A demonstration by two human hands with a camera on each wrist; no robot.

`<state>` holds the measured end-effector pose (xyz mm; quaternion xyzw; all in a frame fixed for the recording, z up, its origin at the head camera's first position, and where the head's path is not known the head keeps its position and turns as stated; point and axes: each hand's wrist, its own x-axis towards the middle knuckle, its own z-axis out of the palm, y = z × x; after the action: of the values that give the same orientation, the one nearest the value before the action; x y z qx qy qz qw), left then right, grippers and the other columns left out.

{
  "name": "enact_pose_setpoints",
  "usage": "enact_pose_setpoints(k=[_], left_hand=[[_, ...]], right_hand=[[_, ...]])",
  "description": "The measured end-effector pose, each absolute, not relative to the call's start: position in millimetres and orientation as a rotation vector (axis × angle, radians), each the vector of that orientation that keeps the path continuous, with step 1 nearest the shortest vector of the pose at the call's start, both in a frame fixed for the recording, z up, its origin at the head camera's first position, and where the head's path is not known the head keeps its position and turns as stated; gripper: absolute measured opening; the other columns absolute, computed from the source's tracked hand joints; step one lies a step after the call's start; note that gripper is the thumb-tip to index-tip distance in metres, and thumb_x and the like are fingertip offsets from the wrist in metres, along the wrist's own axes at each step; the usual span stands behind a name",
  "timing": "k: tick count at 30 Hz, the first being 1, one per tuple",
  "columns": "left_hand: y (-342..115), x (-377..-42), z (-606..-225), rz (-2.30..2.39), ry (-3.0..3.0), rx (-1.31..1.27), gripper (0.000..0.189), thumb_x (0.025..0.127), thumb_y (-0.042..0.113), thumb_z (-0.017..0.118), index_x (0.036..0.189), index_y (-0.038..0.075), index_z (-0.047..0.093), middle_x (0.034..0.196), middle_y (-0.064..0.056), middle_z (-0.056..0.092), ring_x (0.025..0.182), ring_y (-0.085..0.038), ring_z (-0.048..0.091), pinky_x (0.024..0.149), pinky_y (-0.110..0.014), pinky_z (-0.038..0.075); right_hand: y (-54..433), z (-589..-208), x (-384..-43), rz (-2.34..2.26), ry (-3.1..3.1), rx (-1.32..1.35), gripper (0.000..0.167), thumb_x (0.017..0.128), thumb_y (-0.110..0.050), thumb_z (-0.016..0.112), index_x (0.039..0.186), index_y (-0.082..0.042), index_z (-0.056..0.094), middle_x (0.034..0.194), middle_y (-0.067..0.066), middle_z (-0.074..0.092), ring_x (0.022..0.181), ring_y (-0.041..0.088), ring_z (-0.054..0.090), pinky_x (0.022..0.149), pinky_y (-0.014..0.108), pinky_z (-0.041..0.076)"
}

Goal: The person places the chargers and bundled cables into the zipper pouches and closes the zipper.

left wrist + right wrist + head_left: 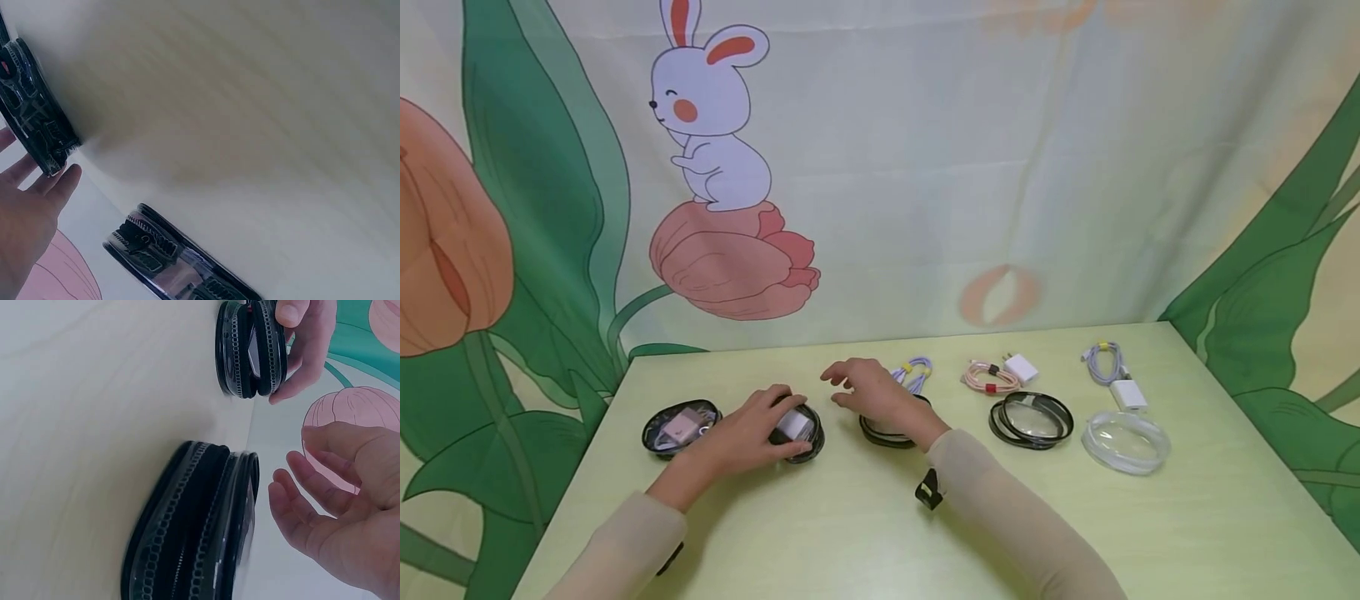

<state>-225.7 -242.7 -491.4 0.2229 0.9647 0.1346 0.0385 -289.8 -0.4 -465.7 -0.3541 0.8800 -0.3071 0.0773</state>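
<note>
My left hand [752,429] grips a small clear zip case with black edging [808,448], thumb at the near side and fingers at the far side. A white charger [796,423] shows in that case, whose two halves stand slightly apart in the right wrist view. My right hand [876,392] hangs with loosely bent fingers above another black-edged zip case [187,531], touching nothing that I can see. Behind it lies a purple coiled cable [917,372]. Left of my left hand rests a black-edged case [658,429] with a pink charger [681,425] and a cable inside.
To the right stand a black-edged case [1032,419] and a clear white-edged case [1126,442]. Behind them lie a pink coiled cable [981,385], a white charger [1021,367], a lilac cable [1099,375] and another white charger [1129,395]. A printed curtain [880,183] hangs behind the table [850,533].
</note>
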Motion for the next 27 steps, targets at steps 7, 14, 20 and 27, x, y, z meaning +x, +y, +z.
enact_pose_setpoints(k=[7,14,20,27], left_hand=[[-246.3,-227.7,-484.6,0.442,2.893,0.717,0.079,0.094,0.070,0.053,0.151,0.017,0.048,0.151,-0.012,0.041,0.133,-0.032,0.044,0.101,-0.054,0.048],[-268.4,-224.9,-468.0,0.389,2.890,1.025,0.057,0.104,0.029,0.057,0.157,0.018,0.040,0.161,-0.010,0.035,0.146,-0.032,0.037,0.111,-0.054,0.041],[-280.6,-224.9,-466.5,0.252,2.831,1.445,0.065,0.088,0.005,0.069,0.150,0.012,0.049,0.155,-0.007,0.045,0.140,-0.028,0.045,0.108,-0.049,0.045],[-278.0,-227.0,-474.2,0.164,2.758,1.647,0.068,0.083,-0.001,0.072,0.148,0.011,0.053,0.149,-0.012,0.052,0.134,-0.032,0.051,0.103,-0.050,0.049]], right_hand=[[2.4,-461.9,-287.4,-0.919,2.619,-1.032,0.034,0.099,-0.011,0.067,0.132,-0.004,0.065,0.127,0.014,0.068,0.113,0.030,0.065,0.095,0.038,0.053],[5.2,-463.0,-287.6,-0.918,2.616,-1.063,0.034,0.100,-0.010,0.066,0.133,-0.005,0.065,0.130,0.013,0.067,0.115,0.028,0.064,0.096,0.036,0.053],[7.9,-462.5,-286.6,-0.920,2.604,-1.100,0.034,0.100,-0.008,0.065,0.134,-0.005,0.064,0.131,0.013,0.066,0.116,0.028,0.064,0.097,0.036,0.052],[6.8,-464.9,-286.2,-0.872,2.603,-1.129,0.035,0.100,-0.009,0.065,0.135,-0.006,0.064,0.130,0.012,0.067,0.115,0.026,0.064,0.097,0.033,0.052]])
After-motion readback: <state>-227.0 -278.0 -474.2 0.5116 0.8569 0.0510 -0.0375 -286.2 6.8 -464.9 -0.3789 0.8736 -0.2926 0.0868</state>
